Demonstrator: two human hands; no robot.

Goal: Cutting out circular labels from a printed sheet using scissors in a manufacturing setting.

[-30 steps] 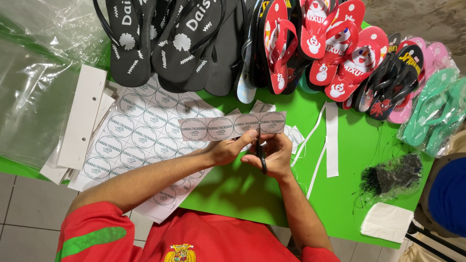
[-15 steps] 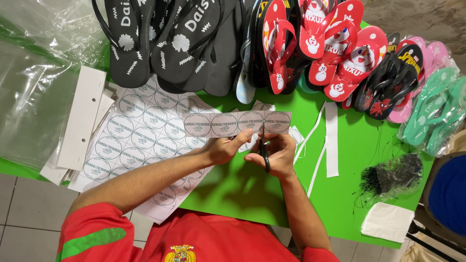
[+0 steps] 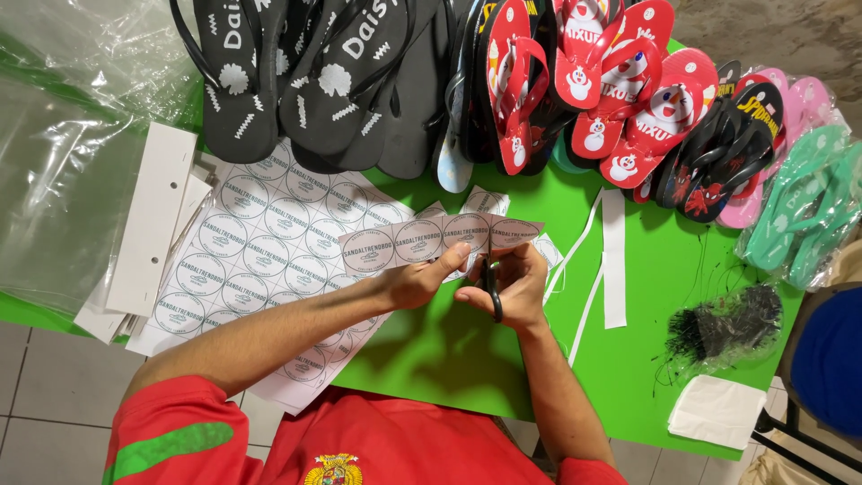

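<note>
**A:** Where do your hands stand?

**B:** Your left hand (image 3: pixel 415 283) is closed on the strip of round labels (image 3: pixel 438 239), thumb on top, holding it level above the green bench (image 3: pixel 431 346). Your right hand (image 3: pixel 507 287) is wrapped around the black scissors (image 3: pixel 492 289), fingers through the loops; you cannot tell how far the blades are parted, since the strip hides them.

**A:** How much room have you got?

**B:** A bare green patch lies under your wrists, running to the near edge of the bench by your red shirt (image 3: pixel 386 445). To your left the white label sheets (image 3: pixel 269 247) overhang that edge, with a long white card (image 3: pixel 153 220) and clear plastic bags (image 3: pixel 54 171) beyond. Along the far side, black flip-flops (image 3: pixel 296 81) and red flip-flops (image 3: pixel 584 81) crowd together, then dark, pink and teal pairs (image 3: pixel 799 211) in wrap to your right.

**A:** And close by on the right?

**B:** White paper offcuts (image 3: pixel 614 256) lie just beside your right hand; a bundle of black threads (image 3: pixel 723 328) and a folded white bag (image 3: pixel 718 411) sit near the right corner.
</note>
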